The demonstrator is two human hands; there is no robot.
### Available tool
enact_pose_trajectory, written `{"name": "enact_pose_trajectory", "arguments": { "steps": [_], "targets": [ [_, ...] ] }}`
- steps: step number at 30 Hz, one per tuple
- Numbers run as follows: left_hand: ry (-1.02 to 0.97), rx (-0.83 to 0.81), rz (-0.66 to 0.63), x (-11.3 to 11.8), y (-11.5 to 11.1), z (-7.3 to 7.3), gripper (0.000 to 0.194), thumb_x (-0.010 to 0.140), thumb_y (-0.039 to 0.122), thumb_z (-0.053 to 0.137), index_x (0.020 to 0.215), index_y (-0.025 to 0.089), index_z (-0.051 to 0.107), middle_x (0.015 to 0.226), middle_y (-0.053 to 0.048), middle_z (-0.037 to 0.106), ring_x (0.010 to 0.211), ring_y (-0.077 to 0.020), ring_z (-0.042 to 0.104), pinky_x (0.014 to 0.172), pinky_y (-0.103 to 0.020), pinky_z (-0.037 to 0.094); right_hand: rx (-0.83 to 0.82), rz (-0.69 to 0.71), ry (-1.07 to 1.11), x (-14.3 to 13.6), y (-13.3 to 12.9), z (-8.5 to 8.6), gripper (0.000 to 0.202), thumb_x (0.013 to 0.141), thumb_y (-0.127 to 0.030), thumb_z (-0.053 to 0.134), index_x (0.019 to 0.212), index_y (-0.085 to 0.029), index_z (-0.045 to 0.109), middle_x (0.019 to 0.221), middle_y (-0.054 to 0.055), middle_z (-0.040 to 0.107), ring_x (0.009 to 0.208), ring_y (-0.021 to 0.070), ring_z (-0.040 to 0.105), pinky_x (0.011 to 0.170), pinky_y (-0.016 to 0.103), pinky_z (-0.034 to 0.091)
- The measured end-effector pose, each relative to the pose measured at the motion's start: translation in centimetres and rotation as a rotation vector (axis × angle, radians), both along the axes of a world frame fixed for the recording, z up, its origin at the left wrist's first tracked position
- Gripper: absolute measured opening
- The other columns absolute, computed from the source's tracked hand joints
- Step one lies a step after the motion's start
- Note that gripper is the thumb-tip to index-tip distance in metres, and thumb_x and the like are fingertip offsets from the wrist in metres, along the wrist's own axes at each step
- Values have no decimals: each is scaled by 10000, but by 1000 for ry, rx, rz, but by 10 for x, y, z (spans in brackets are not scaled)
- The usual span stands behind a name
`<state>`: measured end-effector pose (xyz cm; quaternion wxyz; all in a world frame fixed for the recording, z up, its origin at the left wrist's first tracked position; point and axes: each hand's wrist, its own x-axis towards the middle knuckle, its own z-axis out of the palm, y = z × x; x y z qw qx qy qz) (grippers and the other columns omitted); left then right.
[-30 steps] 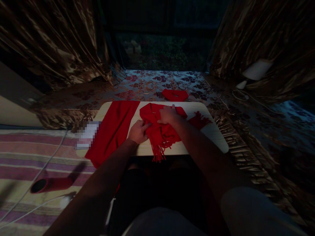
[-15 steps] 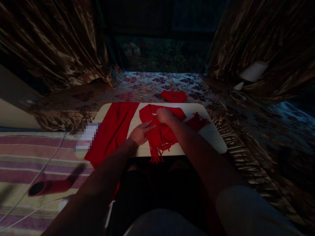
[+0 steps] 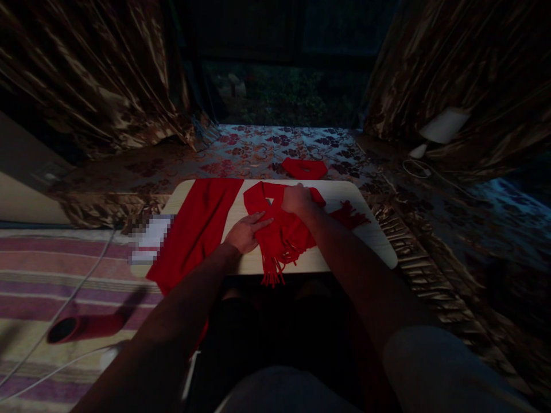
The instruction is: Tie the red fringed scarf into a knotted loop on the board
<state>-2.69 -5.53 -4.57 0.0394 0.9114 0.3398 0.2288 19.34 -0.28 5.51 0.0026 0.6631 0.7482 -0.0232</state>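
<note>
A red fringed scarf [image 3: 270, 235] lies folded in a loop on a pale wooden table [image 3: 370, 246]. Spread fingers of my left hand [image 3: 244, 234] rest on the scarf's left edge. My right hand [image 3: 298, 201] is closed on the cloth at the loop's upper part; its fingertips are partly hidden. One fringed end points right, another hangs toward the table's front edge. On the table's left part lies a long red cloth [image 3: 196, 229], which hangs over the front edge.
Behind the table, a red folded band [image 3: 305, 168] lies on a patterned ledge [image 3: 249, 143]. A white lamp [image 3: 445, 126] stands at the right. A red cylinder [image 3: 86, 328] and cables lie on the striped cover [image 3: 26, 298] at left.
My right hand has moved a little to the right with the cloth, and the scarf's right part has shifted slightly. My left hand has stayed in place.
</note>
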Motion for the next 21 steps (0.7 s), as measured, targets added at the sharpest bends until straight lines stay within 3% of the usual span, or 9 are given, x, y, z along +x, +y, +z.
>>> {"name": "enact_pose_trajectory", "arguments": {
  "steps": [3,5,8,10,15,18,21],
  "targets": [
    [2,-7,1,0,0,0,534,925,280,597,1457,252,566,1524,-129,517,1374,-294,526,1149,-502,435,90,282,-1,-7,-3,-4,532,856,-182,616,1387,-153,590,1510,171,516,1419,313,434,1179,491,325],
    [-2,-15,2,0,1,-1,521,928,296,595,1447,253,578,1515,-135,526,1375,-299,524,1148,-511,433,22,380,17,-12,-3,-6,531,901,-178,564,1432,-200,562,1522,134,517,1379,269,492,1146,417,378],
    [-2,-22,10,0,2,-2,510,936,307,583,1444,254,583,1503,-141,538,1374,-302,525,1144,-521,433,-118,333,-58,-18,-2,-7,401,978,-253,484,1339,-209,654,1329,163,668,1198,286,640,1007,388,486],
    [8,-20,11,0,2,-3,507,942,314,574,1443,242,584,1490,-149,550,1375,-303,524,1146,-525,429,-130,318,-117,-20,-1,-6,388,980,-303,499,1314,-212,674,1286,184,685,1159,315,660,967,413,506],
    [37,9,-5,0,4,-5,504,940,334,575,1434,236,589,1446,-141,595,1377,-290,527,1145,-509,436,-172,292,-115,-18,2,-4,308,924,-232,573,1173,-150,735,1207,204,719,1110,319,687,923,383,522],
    [39,16,-4,0,5,-4,504,931,314,580,1430,243,590,1429,-132,611,1373,-285,531,1144,-512,437,-73,208,-14,-16,6,-5,265,931,-204,543,1101,-136,735,1151,198,736,1072,301,698,904,353,523],
    [47,21,-13,0,4,-2,505,920,288,589,1421,230,598,1410,-132,626,1377,-277,528,1151,-498,434,119,86,147,-10,11,-7,283,974,-229,492,1171,-145,678,1185,175,721,1102,264,678,931,320,506]
  ]
}}
